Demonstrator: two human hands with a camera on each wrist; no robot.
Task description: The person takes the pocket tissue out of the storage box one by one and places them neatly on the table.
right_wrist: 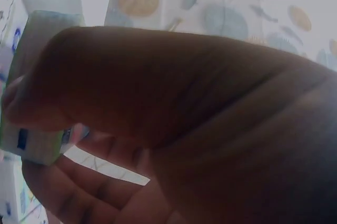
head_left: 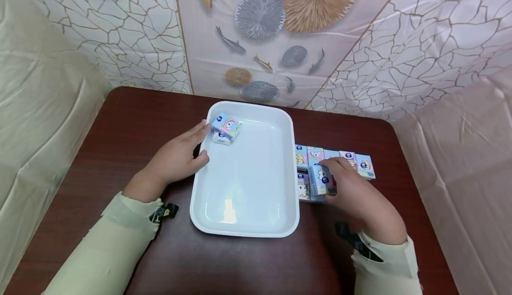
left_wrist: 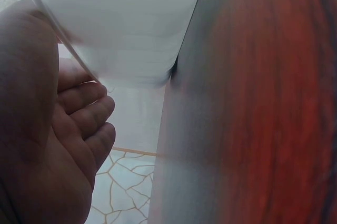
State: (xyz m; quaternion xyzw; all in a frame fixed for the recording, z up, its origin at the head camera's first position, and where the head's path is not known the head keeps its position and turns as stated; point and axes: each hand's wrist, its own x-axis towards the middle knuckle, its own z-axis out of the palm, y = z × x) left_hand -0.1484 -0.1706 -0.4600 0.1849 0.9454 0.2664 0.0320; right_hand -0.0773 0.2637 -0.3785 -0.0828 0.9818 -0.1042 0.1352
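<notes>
My right hand (head_left: 354, 188) grips a pastel blue, cartoon-printed pocket tissue pack (head_left: 321, 179), thumb and fingers on its sides. In the right wrist view, the held pack (right_wrist: 39, 60) appears at the left, partly covered by the thumb. Beneath it, more packs (head_left: 302, 186) lie beside the tray's right wall. A white rectangular tray (head_left: 244, 233) occupies the middle of the table. My left hand (head_left: 178, 157) rests at its left rim with relaxed fingers; the left wrist view shows fingertips (left_wrist: 100, 110) right at the rim. Two packs (head_left: 226, 126) are stacked in the tray's far left corner.
A row of similar packs (head_left: 365, 166) stretches to the right of the tray on the dark reddish-brown table (head_left: 224, 264). Patterned cloth (head_left: 256, 64) hangs behind the table's far edge. Pale cloth (head_left: 460, 153) borders the right side, with more on the left.
</notes>
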